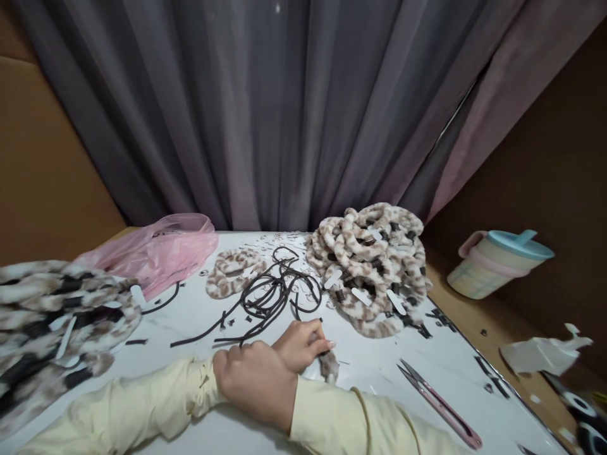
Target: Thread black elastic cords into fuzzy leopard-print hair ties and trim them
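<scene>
My left hand (301, 346) is closed over the table's near middle, its thumb and fingers pressed on a brown-and-white plush piece (328, 365) that hangs out below them. Crossing over it, my right hand (258, 382) wraps round my left wrist at the cuff of the pale yellow sleeve (203, 379); its fingertips are hidden. Just beyond both hands lies a tangle of dark cord (270, 297). A single plush loop (220, 282) rests behind the cord. To the right is a heap of plush loops (370, 265) with black bands and white tags.
More plush loops (61, 316) are piled at the left, beside a pink plastic bag (165, 246). Pink-handled thread snips (441, 404) lie at the right, near short black cord scraps (493, 377). Past the table edge stand a lidded cup (493, 265) and a white plastic wrapper (540, 355).
</scene>
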`<action>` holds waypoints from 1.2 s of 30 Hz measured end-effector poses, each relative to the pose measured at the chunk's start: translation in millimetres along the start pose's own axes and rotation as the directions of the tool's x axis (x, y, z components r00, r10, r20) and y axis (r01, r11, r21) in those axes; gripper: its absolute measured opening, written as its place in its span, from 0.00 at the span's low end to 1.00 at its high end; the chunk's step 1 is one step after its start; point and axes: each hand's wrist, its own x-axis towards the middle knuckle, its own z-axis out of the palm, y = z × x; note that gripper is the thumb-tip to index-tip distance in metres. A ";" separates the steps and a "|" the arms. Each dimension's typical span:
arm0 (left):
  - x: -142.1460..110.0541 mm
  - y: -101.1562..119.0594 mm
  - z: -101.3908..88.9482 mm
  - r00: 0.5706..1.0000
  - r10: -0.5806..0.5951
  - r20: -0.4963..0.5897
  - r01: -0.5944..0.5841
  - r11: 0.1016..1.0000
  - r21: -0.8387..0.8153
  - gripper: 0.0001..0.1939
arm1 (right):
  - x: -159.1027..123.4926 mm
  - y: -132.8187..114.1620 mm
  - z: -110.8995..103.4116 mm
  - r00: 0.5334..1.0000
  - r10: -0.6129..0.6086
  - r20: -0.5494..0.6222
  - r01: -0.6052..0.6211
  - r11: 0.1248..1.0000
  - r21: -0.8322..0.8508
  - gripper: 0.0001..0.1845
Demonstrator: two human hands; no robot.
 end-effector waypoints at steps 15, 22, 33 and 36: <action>-2.8 2.8 -5.3 0.982 -0.147 -0.122 0.075 0.885 -0.459 0.24 | -5.4 -16.3 14.0 0.971 0.052 -0.235 -0.077 0.992 -0.098 0.05; -4.2 5.2 -0.7 0.981 -0.172 -0.095 0.099 0.851 -0.516 0.25 | -3.8 -11.8 8.5 0.989 0.027 -0.144 -0.034 0.999 -0.041 0.04; -26.8 5.8 12.5 0.940 0.315 -0.135 -0.315 0.949 0.016 0.11 | -5.2 -26.4 -8.2 0.969 0.120 0.215 -0.162 0.968 0.193 0.10; -29.0 7.1 11.6 0.906 0.403 -0.132 -0.403 0.915 0.026 0.11 | -6.7 -30.3 -2.8 0.985 0.130 0.113 -0.144 0.982 0.119 0.05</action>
